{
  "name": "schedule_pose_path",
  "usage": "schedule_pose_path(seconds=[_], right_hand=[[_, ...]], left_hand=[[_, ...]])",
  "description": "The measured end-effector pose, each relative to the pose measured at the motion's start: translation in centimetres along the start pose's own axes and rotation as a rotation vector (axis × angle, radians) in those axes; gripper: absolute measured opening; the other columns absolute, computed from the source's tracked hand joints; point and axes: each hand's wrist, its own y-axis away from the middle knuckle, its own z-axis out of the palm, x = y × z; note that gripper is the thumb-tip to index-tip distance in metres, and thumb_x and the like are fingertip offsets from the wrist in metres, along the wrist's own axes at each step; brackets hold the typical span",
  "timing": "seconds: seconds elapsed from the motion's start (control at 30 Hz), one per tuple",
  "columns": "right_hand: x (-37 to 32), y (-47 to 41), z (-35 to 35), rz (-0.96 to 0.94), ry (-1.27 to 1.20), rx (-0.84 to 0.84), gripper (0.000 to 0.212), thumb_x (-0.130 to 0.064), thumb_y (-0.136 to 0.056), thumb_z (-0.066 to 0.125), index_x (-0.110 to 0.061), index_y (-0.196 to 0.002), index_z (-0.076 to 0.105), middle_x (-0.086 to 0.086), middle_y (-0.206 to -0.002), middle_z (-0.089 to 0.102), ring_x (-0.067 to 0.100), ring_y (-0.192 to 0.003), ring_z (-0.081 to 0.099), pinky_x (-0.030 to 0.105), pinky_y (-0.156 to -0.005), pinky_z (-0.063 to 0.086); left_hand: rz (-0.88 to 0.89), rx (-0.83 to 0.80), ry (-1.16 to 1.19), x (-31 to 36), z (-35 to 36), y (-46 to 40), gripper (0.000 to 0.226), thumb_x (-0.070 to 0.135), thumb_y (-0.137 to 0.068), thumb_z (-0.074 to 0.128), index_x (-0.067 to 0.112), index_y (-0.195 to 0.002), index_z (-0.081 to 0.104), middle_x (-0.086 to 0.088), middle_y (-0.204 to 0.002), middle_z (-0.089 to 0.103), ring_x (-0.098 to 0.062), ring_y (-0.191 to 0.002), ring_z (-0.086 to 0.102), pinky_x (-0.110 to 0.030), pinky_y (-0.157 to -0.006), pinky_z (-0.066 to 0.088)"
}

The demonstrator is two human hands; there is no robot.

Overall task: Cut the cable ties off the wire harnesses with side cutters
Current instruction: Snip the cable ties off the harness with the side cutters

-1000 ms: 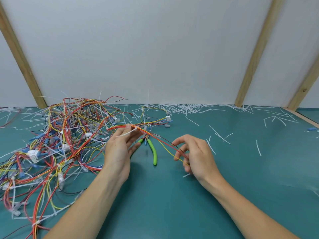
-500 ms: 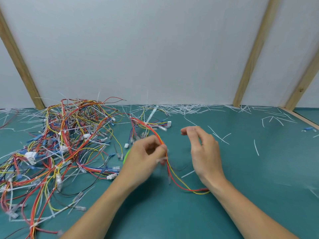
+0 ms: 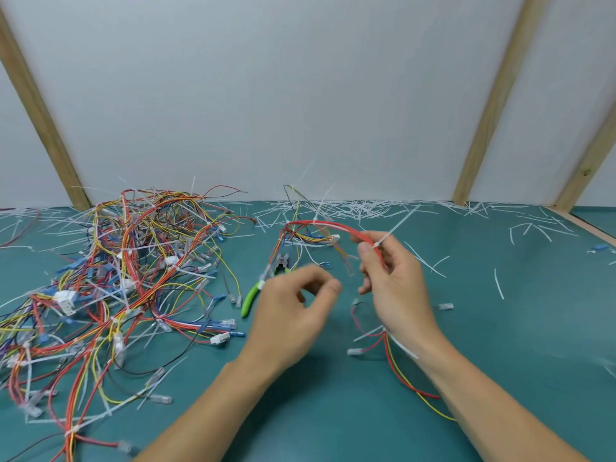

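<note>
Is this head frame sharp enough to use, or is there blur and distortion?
Head view: left hand and right hand smeared by motion; wire pile and side cutters fairly sharp; wooden battens splay from the wide-angle lens; lighting soft and even, no glare.

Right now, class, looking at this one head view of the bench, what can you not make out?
- Left hand: motion-blurred; whether its fingers pinch anything is unclear.
- Side cutters: the left hand covers part of the green handles, and wires cross the head.
- Held harness: its lower run passes behind the right hand.
- Wire pile: cut off by the left edge.
</note>
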Motion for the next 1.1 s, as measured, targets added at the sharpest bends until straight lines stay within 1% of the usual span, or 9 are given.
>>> schedule_pose_path(seconds=[0.07,0.27,0.43,0.57,0.67,0.77,0.93,1.0,1.1], right_hand=[[0.1,-0.6,-0.5,0.055,-0.080,0.080,0.020,-0.012,-0.106,0.053,-0.022,-0.100,0.069,-0.011,-0.064,0.054,0.009,-0.057,0.048,0.027,-0.054,0.050],[0.7,-2.2,-2.5,0.320,-0.342,0.387,0.025,-0.012,-0.099,0.053,-0.015,-0.086,0.074,-0.004,-0.056,0.051,0.010,-0.052,0.047,0.023,-0.049,0.046],[1.6,-3.4,-4.6,0.340,0.004,0.499,0.025,-0.023,-0.086,0.058,-0.024,-0.068,0.076,-0.011,-0.061,0.060,0.012,-0.065,0.052,0.029,-0.062,0.039],[1.9,-3.6,-5.5,0.275,0.300,0.395,0.017,-0.023,-0.090,0.061,-0.031,-0.083,0.074,-0.016,-0.086,0.072,0.017,-0.094,0.066,0.033,-0.077,0.048],[1.2,-3.0,-4.8,0.139,0.540,0.333,0.023,-0.025,-0.091,0.062,-0.033,-0.111,0.070,-0.016,-0.104,0.068,0.016,-0.116,0.056,0.043,-0.099,0.046],[-1.0,-1.9,-4.0,-0.235,0.566,0.367,0.053,-0.011,-0.090,0.062,-0.014,-0.142,0.051,-0.002,-0.130,0.060,0.021,-0.127,0.048,0.049,-0.112,0.038],[-4.7,1.3,-1.2,-0.896,0.524,0.224,0.053,-0.005,-0.088,0.057,-0.004,-0.140,0.050,0.006,-0.144,0.051,0.028,-0.143,0.044,0.060,-0.120,0.028],[-4.5,2.4,0.3,-0.922,0.509,0.055,0.048,-0.008,-0.089,0.056,-0.008,-0.137,0.056,0.004,-0.144,0.055,0.023,-0.143,0.045,0.051,-0.123,0.028],[-2.8,2.3,1.1,-0.584,0.623,-0.182,0.050,-0.022,-0.098,0.056,-0.014,-0.147,0.050,-0.001,-0.157,0.045,0.015,-0.147,0.038,0.035,-0.123,0.029]], left_hand=[[-0.148,0.158,0.000,-1.0,-1.0,-0.7,0.015,0.030,-0.086,0.061,0.023,-0.075,0.067,0.010,-0.063,0.064,-0.014,-0.065,0.063,-0.038,-0.064,0.053],[-0.375,0.192,-0.283,-3.6,-2.3,-1.2,0.011,0.027,-0.087,0.063,0.033,-0.091,0.055,0.015,-0.077,0.062,-0.013,-0.072,0.060,-0.042,-0.073,0.053],[-0.314,0.089,-0.263,-3.6,-2.0,-1.1,0.039,0.025,-0.089,0.064,0.038,-0.124,0.052,0.022,-0.109,0.062,-0.009,-0.083,0.058,-0.040,-0.085,0.051],[-0.118,-0.163,-0.158,-2.4,-1.1,-0.4,0.061,0.026,-0.093,0.065,0.048,-0.143,0.040,0.025,-0.124,0.061,-0.007,-0.089,0.060,-0.024,-0.081,0.045],[-0.040,-0.263,-0.160,-2.2,-0.7,-0.1,0.065,0.027,-0.095,0.064,0.050,-0.148,0.034,0.025,-0.130,0.059,-0.005,-0.088,0.056,-0.015,-0.075,0.038],[-0.034,-0.299,-0.154,-2.3,-0.6,-0.2,0.055,0.023,-0.097,0.064,0.037,-0.146,0.046,0.022,-0.129,0.056,-0.007,-0.096,0.054,-0.023,-0.090,0.041],[-0.015,-0.414,-0.184,-1.8,-0.1,0.0,0.045,0.029,-0.097,0.059,0.031,-0.142,0.053,0.023,-0.142,0.050,-0.010,-0.109,0.054,-0.039,-0.107,0.038],[0.022,-0.465,-0.198,-1.3,0.1,0.1,0.040,0.032,-0.093,0.050,0.037,-0.133,0.058,0.025,-0.135,0.054,-0.014,-0.115,0.055,-0.047,-0.103,0.042],[0.048,-0.503,-0.200,-1.3,0.4,0.2,0.030,0.032,-0.087,0.045,0.043,-0.112,0.058,0.026,-0.115,0.062,-0.016,-0.111,0.057,-0.052,-0.094,0.046]])
